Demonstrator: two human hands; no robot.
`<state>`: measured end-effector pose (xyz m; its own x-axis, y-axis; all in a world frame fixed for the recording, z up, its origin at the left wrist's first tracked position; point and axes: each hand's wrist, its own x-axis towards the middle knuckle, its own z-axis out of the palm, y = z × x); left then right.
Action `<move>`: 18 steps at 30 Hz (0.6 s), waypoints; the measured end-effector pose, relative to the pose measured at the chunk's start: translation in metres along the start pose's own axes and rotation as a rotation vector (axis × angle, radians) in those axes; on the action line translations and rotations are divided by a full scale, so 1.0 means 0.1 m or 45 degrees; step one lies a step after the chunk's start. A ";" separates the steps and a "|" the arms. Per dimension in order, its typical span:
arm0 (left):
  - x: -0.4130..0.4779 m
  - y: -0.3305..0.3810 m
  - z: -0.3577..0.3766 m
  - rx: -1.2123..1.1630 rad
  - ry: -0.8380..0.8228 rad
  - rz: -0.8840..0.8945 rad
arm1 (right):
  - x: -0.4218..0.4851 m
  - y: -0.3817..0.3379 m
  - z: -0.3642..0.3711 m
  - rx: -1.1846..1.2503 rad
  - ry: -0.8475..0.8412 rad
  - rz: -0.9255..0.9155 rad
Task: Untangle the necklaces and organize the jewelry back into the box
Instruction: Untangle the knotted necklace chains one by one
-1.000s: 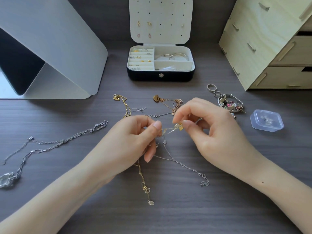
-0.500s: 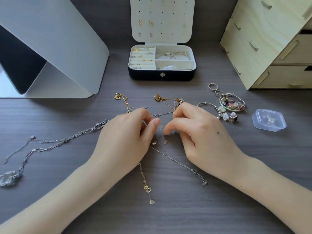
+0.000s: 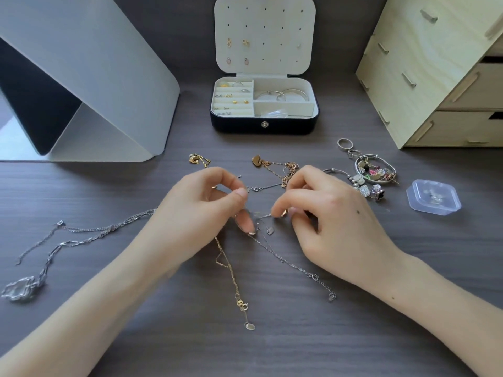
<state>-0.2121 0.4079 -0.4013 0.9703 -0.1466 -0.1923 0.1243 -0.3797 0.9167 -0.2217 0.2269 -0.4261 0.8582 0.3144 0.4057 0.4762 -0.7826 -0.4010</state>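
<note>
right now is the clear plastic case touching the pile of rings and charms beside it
Apart. The head view shows a strip of bare table between the clear plastic case and the pile of rings and charms.

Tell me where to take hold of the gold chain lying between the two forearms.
Probably pinch the gold chain from above at its near end, beside the clasp: it lies flat, and that end is free of the tangle.
</note>
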 end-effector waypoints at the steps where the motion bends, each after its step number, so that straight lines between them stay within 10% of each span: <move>1: 0.00 0.01 -0.01 -0.051 -0.016 -0.019 | 0.00 -0.01 -0.01 -0.008 0.021 0.019; 18: -0.08 0.10 -0.07 -0.220 -0.223 0.087 | 0.11 -0.11 -0.02 0.366 -0.178 0.016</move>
<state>-0.2167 0.4120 -0.3883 0.9288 -0.3282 -0.1718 0.1080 -0.2038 0.9730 -0.2180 0.2380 -0.4157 0.8728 0.3923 0.2904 0.4830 -0.6090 -0.6291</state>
